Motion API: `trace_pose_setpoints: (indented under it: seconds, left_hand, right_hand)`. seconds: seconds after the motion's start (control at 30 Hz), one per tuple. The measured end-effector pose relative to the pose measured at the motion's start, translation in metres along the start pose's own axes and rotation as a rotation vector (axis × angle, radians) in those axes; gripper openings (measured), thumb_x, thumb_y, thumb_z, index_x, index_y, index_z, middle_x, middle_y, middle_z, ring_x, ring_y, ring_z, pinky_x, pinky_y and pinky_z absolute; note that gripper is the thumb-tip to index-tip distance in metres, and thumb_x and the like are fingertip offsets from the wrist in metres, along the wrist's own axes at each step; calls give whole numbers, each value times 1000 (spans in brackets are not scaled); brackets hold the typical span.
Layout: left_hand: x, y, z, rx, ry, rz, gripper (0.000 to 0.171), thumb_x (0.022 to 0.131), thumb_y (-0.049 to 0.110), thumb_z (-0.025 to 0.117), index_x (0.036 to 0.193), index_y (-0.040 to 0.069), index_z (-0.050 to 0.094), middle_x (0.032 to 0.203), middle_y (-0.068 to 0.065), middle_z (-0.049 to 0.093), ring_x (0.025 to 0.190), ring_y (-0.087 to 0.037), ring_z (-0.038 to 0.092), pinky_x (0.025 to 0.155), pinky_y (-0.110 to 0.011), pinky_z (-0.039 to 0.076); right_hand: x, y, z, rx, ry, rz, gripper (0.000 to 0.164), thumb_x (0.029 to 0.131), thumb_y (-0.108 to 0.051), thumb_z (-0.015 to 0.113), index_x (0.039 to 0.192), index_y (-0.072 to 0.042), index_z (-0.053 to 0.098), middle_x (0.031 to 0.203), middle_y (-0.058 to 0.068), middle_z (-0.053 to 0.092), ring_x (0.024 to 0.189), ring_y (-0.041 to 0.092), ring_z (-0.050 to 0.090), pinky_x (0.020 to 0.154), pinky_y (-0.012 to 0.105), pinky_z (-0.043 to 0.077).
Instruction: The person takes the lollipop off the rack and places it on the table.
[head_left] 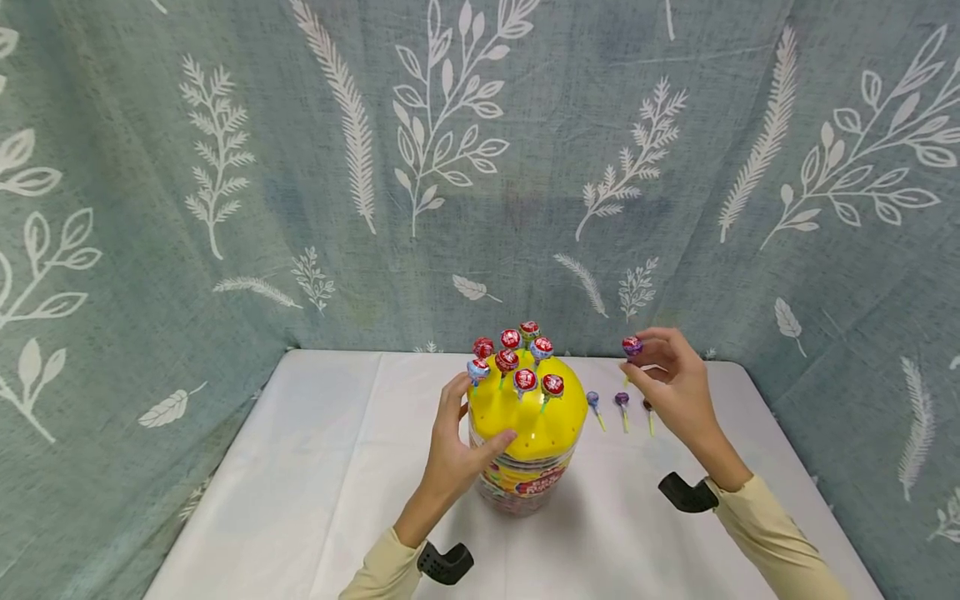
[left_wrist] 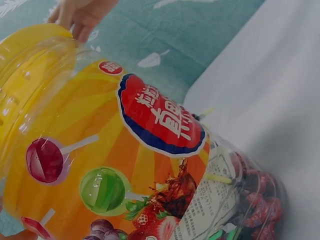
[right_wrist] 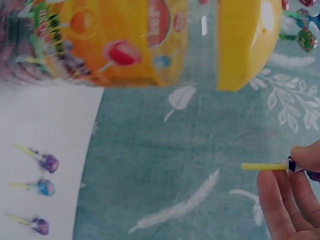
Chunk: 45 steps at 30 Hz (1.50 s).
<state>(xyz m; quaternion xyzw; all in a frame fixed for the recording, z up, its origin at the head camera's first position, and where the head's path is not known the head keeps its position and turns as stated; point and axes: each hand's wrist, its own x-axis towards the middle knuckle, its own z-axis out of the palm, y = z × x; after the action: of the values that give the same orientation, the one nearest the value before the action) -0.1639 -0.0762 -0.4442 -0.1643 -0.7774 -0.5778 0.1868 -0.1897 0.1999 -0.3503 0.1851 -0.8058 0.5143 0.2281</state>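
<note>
Low mid-frame, eight lollipops (head_left: 507, 360) stand in the yellow lid (head_left: 555, 421) the left hand (head_left: 450, 458) grips, the right hand (head_left: 681, 387) pinches another lollipop (head_left: 632, 347), and three loose ones (head_left: 622, 399) are left on the counter (head_left: 300, 467).

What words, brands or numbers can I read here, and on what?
"真": red oval of the jar; neighbouring characters unclear.
Small red badge: too blurred.
Fine print, white panel: too small.
Jar lettering, right wrist view: too blurred.
Wrappers on the lollipops: too small.

A green curtain (head_left: 525, 242) is hanging behind a white table (head_left: 315, 467) and along both sides, showing pale leaf prints (head_left: 471, 288).
</note>
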Motion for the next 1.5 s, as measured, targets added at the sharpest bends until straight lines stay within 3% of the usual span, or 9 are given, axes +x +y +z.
trace_pose_setpoints:
  seconds: [0.27, 0.57, 0.63, 0.9, 1.5]
  left_hand:
    - [1, 1, -2, -34, -63, -7, 75, 80, 29, 73, 143, 29, 33, 151, 5, 27, 135, -19, 30, 102, -57, 31]
    - [0, 36, -8, -75, -53, -66, 72, 80, 17, 71, 142, 11, 34, 151, -11, 28, 137, -30, 29, 103, -61, 27]
    - [-1, 35, -9, -72, -50, -63, 72, 81, 18, 71, 142, 11, 34, 151, -11, 29, 136, -31, 29, 102, -62, 28]
    - [-3, -2, 0, -68, -44, -64, 77, 81, 27, 72, 146, 28, 29, 151, 4, 29, 135, -19, 31, 104, -58, 29]
    - [-4, -4, 1, -81, -28, -66, 75, 82, 34, 70, 145, 31, 30, 151, 6, 30, 137, -20, 29, 103, -59, 29]
  right_hand:
    - [-11, 50, -8, -37, 17, 81, 43, 78, 8, 71, 117, 1, 54, 88, 16, 64, 74, 9, 61, 62, 16, 52]
    - [-18, 87, -17, -132, 29, 157, 42, 79, 2, 72, 117, -2, 54, 87, 13, 62, 71, 7, 60, 61, 15, 51]
    - [-20, 96, -19, -142, 25, 188, 41, 81, 0, 71, 118, -2, 53, 87, 14, 62, 70, 9, 61, 60, 17, 52]
    - [-28, 122, -26, -174, 41, 345, 41, 83, -3, 70, 120, -2, 52, 89, 17, 60, 68, 5, 59, 59, 25, 55]
    - [-36, 186, -33, -255, 84, 457, 40, 79, 1, 72, 115, 2, 56, 86, 21, 63, 58, -3, 56, 51, 19, 51]
